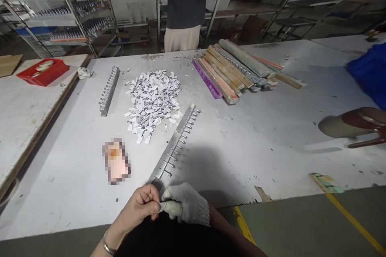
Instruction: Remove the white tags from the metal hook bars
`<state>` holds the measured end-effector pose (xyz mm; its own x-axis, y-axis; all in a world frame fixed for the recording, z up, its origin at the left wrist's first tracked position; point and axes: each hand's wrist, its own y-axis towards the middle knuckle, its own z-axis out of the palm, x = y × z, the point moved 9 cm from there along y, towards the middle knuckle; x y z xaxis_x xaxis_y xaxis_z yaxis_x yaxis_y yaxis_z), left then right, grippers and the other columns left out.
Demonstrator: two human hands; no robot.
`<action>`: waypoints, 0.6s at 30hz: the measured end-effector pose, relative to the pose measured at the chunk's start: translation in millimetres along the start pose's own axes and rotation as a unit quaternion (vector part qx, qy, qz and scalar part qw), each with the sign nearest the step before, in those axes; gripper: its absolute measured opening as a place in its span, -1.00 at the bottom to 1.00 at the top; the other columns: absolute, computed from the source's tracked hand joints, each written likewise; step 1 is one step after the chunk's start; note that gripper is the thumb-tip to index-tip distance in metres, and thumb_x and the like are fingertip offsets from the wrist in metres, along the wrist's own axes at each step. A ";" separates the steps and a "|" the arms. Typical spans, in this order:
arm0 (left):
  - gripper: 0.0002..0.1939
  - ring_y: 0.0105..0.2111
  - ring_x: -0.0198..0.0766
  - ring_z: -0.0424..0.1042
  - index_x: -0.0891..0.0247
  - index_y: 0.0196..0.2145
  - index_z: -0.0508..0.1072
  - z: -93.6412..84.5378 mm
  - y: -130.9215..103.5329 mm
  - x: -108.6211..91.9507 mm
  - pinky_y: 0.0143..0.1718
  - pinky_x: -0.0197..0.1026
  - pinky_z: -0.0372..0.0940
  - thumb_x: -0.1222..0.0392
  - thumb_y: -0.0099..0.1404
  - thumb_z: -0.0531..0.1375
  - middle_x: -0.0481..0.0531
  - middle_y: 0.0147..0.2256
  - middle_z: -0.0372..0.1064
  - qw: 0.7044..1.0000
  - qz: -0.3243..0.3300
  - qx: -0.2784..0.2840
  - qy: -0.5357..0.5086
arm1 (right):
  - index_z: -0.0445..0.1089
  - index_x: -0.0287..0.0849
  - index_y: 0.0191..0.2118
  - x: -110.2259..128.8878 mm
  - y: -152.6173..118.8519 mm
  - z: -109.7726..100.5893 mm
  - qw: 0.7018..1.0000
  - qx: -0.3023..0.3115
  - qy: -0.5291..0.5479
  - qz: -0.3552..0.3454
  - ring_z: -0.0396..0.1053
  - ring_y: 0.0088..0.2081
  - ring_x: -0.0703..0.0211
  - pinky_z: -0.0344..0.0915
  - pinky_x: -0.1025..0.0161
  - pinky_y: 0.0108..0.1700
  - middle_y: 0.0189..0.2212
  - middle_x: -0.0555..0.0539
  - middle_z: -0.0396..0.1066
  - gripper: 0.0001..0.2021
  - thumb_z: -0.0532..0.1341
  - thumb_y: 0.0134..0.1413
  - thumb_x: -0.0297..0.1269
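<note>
My left hand (144,204), bare with a bangle at the wrist, is closed in a pinch at the table's front edge. My right hand (187,202), in a pale knit glove, meets it there with fingers closed. Between the fingertips shows a small white piece (161,207), mostly covered, gripped from both sides. Just beyond my hands lies a long metal bar (173,144) with a row of short pins along its right side; its near end is hidden by them. A heap of small white tag-like pieces (155,98) is spread farther back.
Another pinned bar (109,92) lies left of the heap. A blurred pinkish object (117,162) is nearer. Wooden and metal bars (229,68) are stacked back right, near a brown-and-grey tool-like object (346,124) and blue cloth (369,70). A red tray (44,73) sits left. A person (185,12) stands opposite.
</note>
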<state>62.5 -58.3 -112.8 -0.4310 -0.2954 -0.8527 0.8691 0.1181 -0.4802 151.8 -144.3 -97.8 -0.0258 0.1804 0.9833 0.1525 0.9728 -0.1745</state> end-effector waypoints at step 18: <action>-0.26 0.16 0.10 0.31 0.46 0.36 0.19 -17.7 54.5 -35.0 0.29 0.16 0.30 0.11 0.36 0.32 0.36 0.17 0.27 0.800 0.034 -0.206 0.563 | 0.40 -0.12 -0.36 -32.4 -49.4 -110.1 0.923 -0.360 -0.119 0.071 0.20 -0.56 0.20 0.25 0.24 -0.44 -0.57 -0.04 0.28 -0.54 0.15 0.28 0.21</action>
<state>120.7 -24.7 -112.8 -0.5331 0.7384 -0.4130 0.8461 0.4681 -0.2551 253.9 -214.2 -115.2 -0.1578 0.4094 0.8986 0.7853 0.6037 -0.1372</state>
